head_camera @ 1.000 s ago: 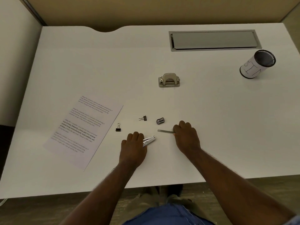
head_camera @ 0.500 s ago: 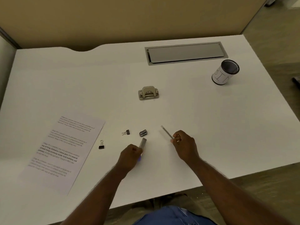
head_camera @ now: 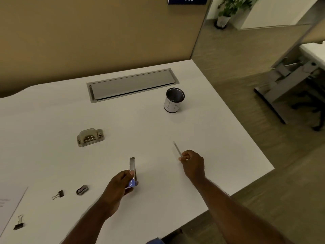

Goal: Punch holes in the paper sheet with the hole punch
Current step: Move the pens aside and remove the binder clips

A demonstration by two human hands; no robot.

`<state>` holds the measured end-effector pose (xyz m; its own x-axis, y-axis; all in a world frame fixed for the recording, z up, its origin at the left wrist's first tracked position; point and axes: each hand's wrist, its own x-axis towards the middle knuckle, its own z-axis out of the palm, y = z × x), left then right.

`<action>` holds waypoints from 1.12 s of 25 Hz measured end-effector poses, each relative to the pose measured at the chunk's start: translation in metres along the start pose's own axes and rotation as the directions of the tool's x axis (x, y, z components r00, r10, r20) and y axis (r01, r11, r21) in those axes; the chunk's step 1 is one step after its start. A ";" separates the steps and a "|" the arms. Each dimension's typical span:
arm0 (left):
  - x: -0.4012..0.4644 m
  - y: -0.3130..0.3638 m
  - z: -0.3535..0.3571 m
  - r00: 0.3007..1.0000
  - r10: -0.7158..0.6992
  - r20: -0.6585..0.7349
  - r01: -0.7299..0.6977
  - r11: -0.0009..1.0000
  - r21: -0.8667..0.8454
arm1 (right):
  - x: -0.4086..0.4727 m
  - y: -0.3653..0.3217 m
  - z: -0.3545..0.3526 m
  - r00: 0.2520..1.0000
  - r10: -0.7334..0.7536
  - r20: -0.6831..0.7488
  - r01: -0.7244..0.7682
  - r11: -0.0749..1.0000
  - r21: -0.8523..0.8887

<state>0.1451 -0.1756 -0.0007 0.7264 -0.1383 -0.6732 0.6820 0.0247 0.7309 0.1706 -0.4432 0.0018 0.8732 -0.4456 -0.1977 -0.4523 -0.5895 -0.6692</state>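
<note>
The metal hole punch (head_camera: 90, 137) sits on the white desk (head_camera: 202, 131), left of centre, untouched. Only a corner of the printed paper sheet (head_camera: 9, 204) shows at the left edge. My left hand (head_camera: 121, 186) is lifted above the desk and grips a small silver stapler (head_camera: 132, 170) that points away from me. My right hand (head_camera: 192, 163) holds a thin grey pen (head_camera: 176, 149) by its near end, with the tip raised toward the cup. Both hands are well to the right of the punch and the paper.
A white pen cup with a dark rim (head_camera: 173, 100) stands at the back right. A grey cable tray lid (head_camera: 131, 85) lies in the desk's rear. Two binder clips (head_camera: 59, 194) (head_camera: 19, 223) and a small dark sharpener (head_camera: 82, 189) lie front left. The desk's right edge is near my right hand.
Both hands lifted off the desk, the left with the stapler and the right with the pen. My view swung right, so the paper slid mostly out of frame.
</note>
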 end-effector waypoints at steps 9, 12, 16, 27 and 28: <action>0.082 0.039 0.183 0.997 -0.072 -0.018 0.072 0.997 0.016 | 0.171 0.092 -0.118 0.979 0.054 -0.194 -0.077 0.991 -0.111; 0.095 0.048 0.215 0.998 -0.069 0.010 0.068 0.995 0.076 | 0.202 0.110 -0.127 0.985 0.036 -0.166 -0.065 0.983 -0.170; 0.110 0.059 0.235 0.997 -0.073 0.011 0.070 0.989 0.132 | 0.221 0.124 -0.126 0.986 0.010 -0.166 -0.041 0.981 -0.188; 0.119 0.071 0.255 0.997 -0.078 -0.001 0.077 0.981 0.177 | 0.201 0.112 -0.120 0.961 -0.196 -0.197 0.188 0.980 -0.060; 0.118 0.071 0.255 0.997 -0.073 0.002 0.071 0.982 0.175 | 0.190 0.098 -0.111 0.981 -0.173 -0.085 0.181 0.980 0.084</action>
<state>0.2580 -0.4425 0.0005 0.6746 -0.1422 -0.7243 0.7068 -0.1586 0.6894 0.2715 -0.6601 -0.0223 0.9197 -0.3923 -0.0168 -0.2705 -0.6018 -0.7515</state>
